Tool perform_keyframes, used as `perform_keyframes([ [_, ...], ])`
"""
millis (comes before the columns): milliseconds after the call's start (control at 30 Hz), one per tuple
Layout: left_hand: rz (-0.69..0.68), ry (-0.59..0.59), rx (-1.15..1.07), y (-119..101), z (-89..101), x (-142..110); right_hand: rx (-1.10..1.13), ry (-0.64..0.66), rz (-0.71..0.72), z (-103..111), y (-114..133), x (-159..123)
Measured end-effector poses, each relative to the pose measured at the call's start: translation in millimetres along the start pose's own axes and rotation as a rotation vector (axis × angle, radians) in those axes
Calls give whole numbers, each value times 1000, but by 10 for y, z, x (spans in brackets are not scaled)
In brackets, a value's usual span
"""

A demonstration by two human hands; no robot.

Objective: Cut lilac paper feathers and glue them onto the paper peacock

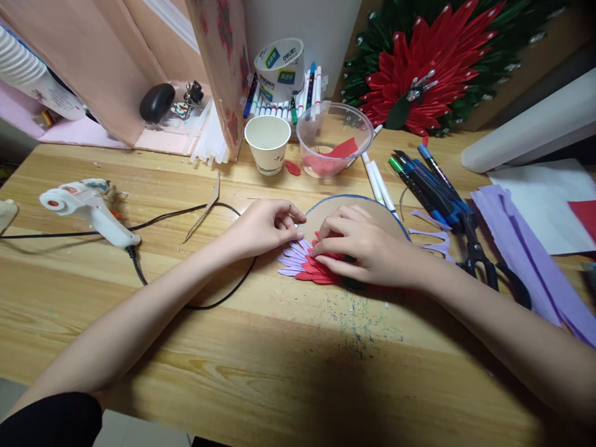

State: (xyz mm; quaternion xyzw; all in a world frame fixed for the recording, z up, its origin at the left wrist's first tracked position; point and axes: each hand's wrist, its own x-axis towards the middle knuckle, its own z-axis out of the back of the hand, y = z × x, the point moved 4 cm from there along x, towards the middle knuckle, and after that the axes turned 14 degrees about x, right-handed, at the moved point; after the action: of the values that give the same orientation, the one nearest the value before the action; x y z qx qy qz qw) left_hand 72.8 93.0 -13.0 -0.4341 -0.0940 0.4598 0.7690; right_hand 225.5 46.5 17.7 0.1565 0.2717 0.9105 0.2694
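Note:
A round cardboard disc (328, 214) with a blue rim lies on the table, partly covered by my hands. Layered red petals (316, 271) and purple petals (293, 257) fan out over its near left side. At the disc's left edge, my left hand (272, 228) is closed, thumb and fingertips together right by the upper purple petals; whatever is between them is too small to make out. My right hand (361, 242) rests over the red petals with fingers curled and thumb close to the index finger. Its palm hides part of the disc, and anything in its fingertips is hidden.
A white glue gun (90, 208) lies left, its black cord looping toward the disc. Behind stand a paper cup (267, 146) and a clear bowl (335, 139) holding red pieces. Scissors (479, 254), markers (419, 186) and purple strips (516, 236) lie right.

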Motion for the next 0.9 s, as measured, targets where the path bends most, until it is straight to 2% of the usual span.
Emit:
perform_keyframes([
  [900, -79, -40, 63, 18, -31, -8, 4, 43, -38, -44, -13, -20],
])
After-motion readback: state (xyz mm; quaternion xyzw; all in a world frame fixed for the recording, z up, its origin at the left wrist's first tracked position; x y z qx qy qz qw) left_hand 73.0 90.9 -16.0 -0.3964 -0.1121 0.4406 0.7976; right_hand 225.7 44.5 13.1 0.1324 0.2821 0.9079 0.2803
